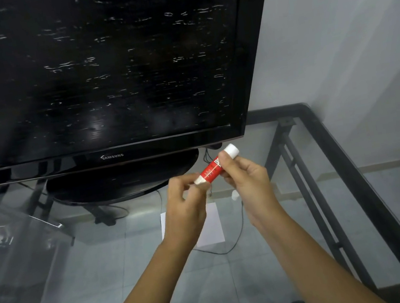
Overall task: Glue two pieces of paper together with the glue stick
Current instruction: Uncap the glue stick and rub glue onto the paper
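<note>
Head cam: right hand (248, 179) grips the red glue stick (212, 169) mid-barrel, held up above the glass desk (332, 181). Left hand (184, 207) fingers (193, 183) pinch its lower end, looks like twisting it. The paper (213, 225) lies flat on the desk under the hands. Cap (235, 194) seems off, so I'd say early days: no gluing or joining yet

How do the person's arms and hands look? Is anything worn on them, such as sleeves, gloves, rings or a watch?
Both forearms are bare right to the bottom edge of the picture: no sleeves show. The left hand and the right hand wear no gloves. No watch, bracelet or ring is visible on wrists or fingers. The nails look short and unpainted.
</note>
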